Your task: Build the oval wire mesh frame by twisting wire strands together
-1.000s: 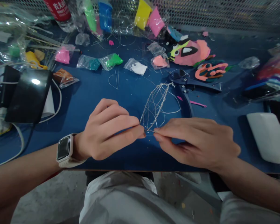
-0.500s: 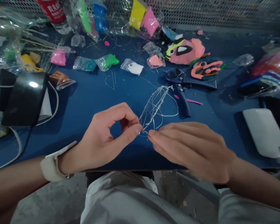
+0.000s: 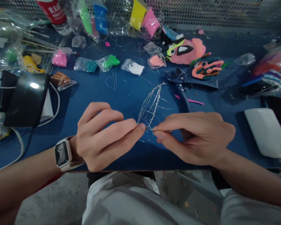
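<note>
Over the table [image 3: 93, 90], the left hand [image 3: 103, 140] pinches the near end of a wire frame [image 3: 156, 102], the right hand [image 3: 196, 137] a strand [image 3: 150, 128], both nearly closed.

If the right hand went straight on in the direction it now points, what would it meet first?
Beyond the wire it pinches, the right hand would probably meet the near end of the wire frame first, then the left hand; exact depth is unclear.
</note>
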The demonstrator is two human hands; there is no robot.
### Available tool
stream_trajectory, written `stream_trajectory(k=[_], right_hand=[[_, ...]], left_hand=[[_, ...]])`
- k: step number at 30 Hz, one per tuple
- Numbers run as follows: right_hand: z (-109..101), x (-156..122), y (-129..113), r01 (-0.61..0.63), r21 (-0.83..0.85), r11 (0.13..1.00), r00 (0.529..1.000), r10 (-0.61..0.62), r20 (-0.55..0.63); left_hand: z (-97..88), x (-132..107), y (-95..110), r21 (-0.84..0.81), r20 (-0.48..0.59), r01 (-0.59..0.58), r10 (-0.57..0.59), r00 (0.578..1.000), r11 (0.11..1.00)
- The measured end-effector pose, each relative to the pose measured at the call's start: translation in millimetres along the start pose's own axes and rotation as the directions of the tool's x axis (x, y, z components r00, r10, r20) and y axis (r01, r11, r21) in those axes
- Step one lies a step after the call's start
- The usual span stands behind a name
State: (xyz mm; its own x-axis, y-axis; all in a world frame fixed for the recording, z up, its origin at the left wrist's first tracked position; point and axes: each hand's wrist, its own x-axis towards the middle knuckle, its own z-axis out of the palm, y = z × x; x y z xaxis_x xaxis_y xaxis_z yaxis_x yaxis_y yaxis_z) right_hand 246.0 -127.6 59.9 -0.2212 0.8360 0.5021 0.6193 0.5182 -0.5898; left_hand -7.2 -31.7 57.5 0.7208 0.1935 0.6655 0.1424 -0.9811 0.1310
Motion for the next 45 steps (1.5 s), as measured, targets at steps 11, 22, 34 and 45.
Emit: stream_trajectory(k=[11,22,34,45], right_hand=[[0.1,1.6,-2.7,0.025,0.039,0.999,1.000,-0.025,-0.002],[-13.2,-13.5,-10.3,0.407,-0.416,0.813,0.913,-0.381,0.149],[-7.4,-5.7,5.2,0.473,-0.363,0.803,0.881,-0.447,0.158],[1.5,4.5,7.9,0.084,-0.065,0.994,0.996,-0.084,0.005]], left_hand=[[20.6,-9.4,-1.4,0.106,0.025,0.045,-0.048,0.999,0.993],[19.8,0.2,16.1,0.118,-0.035,-0.060,0.065,0.997,0.991],[8.3,16.1,26.1,-0.336,0.262,0.472,-0.400,0.878,0.815],[3.3,2.4,-4.3,0.047,0.046,-0.066,0.064,0.997,0.997]])
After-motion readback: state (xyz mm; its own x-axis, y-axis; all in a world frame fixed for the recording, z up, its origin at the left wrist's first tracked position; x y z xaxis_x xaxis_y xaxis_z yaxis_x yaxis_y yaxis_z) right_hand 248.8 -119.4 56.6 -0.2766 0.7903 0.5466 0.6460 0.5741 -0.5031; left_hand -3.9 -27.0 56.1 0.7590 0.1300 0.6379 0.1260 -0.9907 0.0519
